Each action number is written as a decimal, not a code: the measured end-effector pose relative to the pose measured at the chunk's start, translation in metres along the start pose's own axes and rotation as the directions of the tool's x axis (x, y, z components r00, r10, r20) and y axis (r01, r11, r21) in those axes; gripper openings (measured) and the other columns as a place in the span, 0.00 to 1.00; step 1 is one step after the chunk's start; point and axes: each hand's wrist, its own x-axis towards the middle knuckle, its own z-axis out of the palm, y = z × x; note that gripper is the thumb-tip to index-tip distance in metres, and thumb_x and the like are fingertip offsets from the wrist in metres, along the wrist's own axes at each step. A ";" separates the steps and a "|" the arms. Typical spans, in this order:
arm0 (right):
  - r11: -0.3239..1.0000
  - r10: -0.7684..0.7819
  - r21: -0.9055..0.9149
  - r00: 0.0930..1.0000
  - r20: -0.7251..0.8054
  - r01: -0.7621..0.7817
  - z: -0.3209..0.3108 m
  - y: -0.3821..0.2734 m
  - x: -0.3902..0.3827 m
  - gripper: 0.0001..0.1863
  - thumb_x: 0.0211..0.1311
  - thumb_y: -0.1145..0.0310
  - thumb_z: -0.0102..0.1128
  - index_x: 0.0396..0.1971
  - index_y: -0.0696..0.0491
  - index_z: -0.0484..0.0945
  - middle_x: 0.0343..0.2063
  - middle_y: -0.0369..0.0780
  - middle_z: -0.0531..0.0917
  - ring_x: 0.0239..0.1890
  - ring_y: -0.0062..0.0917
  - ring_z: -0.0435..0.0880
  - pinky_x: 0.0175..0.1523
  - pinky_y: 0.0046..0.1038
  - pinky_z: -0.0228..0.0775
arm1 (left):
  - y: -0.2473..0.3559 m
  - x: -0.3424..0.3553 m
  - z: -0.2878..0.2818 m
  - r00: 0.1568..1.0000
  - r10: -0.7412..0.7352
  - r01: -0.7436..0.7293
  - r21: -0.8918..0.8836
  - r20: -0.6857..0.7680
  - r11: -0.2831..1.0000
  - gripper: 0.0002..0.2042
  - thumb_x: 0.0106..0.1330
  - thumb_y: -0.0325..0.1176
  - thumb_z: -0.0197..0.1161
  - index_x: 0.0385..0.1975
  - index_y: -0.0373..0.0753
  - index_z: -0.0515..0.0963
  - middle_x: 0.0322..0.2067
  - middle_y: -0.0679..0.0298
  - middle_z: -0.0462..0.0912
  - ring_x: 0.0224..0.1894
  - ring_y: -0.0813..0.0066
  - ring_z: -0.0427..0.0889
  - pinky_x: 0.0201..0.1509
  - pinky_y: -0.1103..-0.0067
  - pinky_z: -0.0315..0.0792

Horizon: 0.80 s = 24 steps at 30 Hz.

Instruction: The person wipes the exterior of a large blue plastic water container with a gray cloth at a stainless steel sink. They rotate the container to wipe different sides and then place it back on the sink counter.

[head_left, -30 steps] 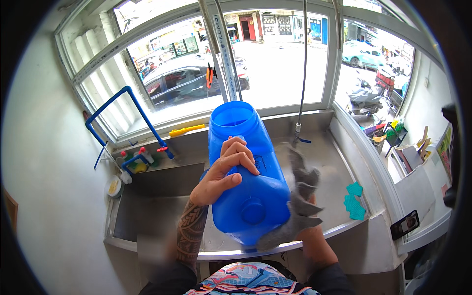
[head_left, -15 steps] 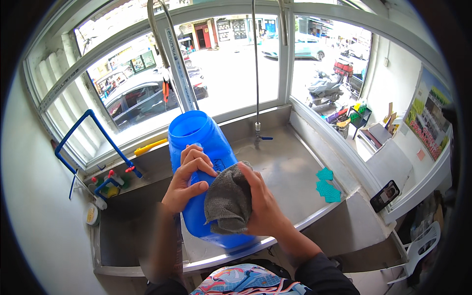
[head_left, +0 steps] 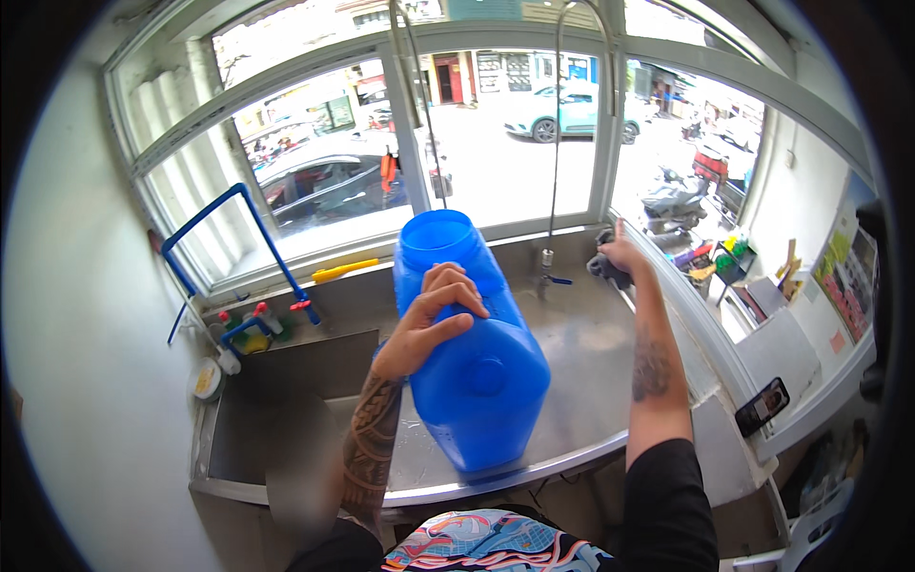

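Observation:
A large blue plastic jug [head_left: 486, 377] with a wide uncapped mouth stands over the steel counter [head_left: 581, 334], straight in front of me. Its mouth is on the far side. My left hand [head_left: 434, 319] is closed at the jug's upper part, fingers curled around what looks like its handle; the palm hides the grip. My right arm reaches far right, to the counter's back corner by the window frame. There my right hand [head_left: 624, 255] holds a bunched dark grey cloth [head_left: 606, 269], one finger pointing upward.
A sink basin [head_left: 295, 400] lies to the left, with blue pipes [head_left: 262, 219], bottles [head_left: 255, 329] and a white tub [head_left: 204, 379] near it. A yellow object [head_left: 345, 271] rests on the back ledge. A thin tap [head_left: 548, 262] rises behind the jug; a phone [head_left: 762, 405] leans at right.
My right hand has carried the grey cloth from the jug's side to the far right corner. The jug has turned, and my left hand stays on it. The teal piece on the counter no longer shows.

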 end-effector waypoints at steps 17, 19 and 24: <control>0.469 -0.848 -0.084 0.422 -0.320 0.879 0.041 -0.154 -0.318 0.53 0.43 0.49 0.78 0.70 0.51 0.64 0.65 0.46 0.73 0.69 0.44 0.69 0.70 0.48 0.54 | -0.010 -0.003 -0.001 0.998 0.068 -0.069 -0.122 -0.011 0.990 0.36 0.66 0.72 0.48 0.37 0.36 0.78 0.46 0.61 0.72 0.65 0.63 0.58 0.74 0.63 0.44; 0.493 -0.811 0.029 0.472 -0.345 0.869 0.042 -0.160 -0.320 0.49 0.43 0.52 0.79 0.67 0.50 0.67 0.63 0.45 0.75 0.68 0.43 0.71 0.70 0.47 0.56 | -0.010 -0.005 -0.002 0.997 0.079 -0.078 -0.008 0.018 0.997 0.44 0.62 0.79 0.42 0.40 0.35 0.77 0.47 0.61 0.72 0.66 0.63 0.59 0.75 0.63 0.44; 0.422 -0.870 0.026 0.413 -0.268 0.906 0.035 -0.178 -0.305 0.41 0.40 0.62 0.79 0.60 0.51 0.75 0.56 0.46 0.80 0.63 0.39 0.77 0.66 0.39 0.64 | -0.013 -0.008 0.013 0.985 -0.095 0.038 -0.357 -0.142 0.933 0.64 0.47 0.92 0.25 0.62 0.33 0.69 0.48 0.61 0.72 0.58 0.69 0.68 0.72 0.69 0.52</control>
